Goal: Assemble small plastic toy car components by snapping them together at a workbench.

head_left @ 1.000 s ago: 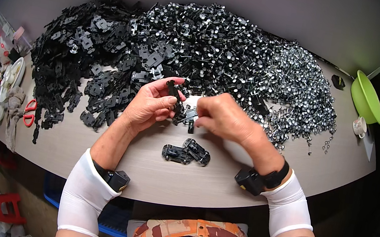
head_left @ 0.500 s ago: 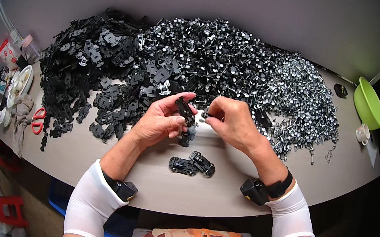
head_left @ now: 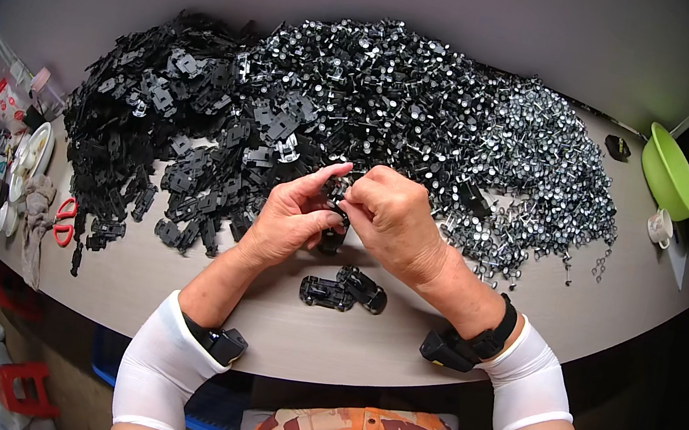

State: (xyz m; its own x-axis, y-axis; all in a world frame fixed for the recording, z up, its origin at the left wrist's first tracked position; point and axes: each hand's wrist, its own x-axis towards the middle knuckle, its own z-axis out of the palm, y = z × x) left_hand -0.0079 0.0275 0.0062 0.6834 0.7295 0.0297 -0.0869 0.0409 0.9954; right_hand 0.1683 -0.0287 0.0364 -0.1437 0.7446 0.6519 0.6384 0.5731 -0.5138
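Observation:
My left hand (head_left: 287, 222) is closed around a small black toy car chassis (head_left: 336, 187), gripped between thumb and fingers above the table. My right hand (head_left: 395, 225) meets it there, thumb and fingertips pinched together against the chassis. What the pinch holds is hidden by the fingers. Another black chassis (head_left: 331, 241) shows just below the left fingertips, partly covered. Nearer to me, two black chassis with wheels, one flat (head_left: 326, 293) and one leaning on it (head_left: 363, 288), lie on the table (head_left: 253, 327).
A heap of black chassis plates (head_left: 135, 107) spreads at the left. Small wheels on axles (head_left: 402, 88) are piled in the middle, shinier ones (head_left: 544, 166) at the right. Red-handled scissors (head_left: 64, 221) and a cloth (head_left: 34, 227) lie left; a green basin (head_left: 672, 174) and cup (head_left: 659, 228) stand right.
My right hand has moved left and in, so its pinched fingers now touch the chassis in my left hand. The left hand has stayed nearly in place.

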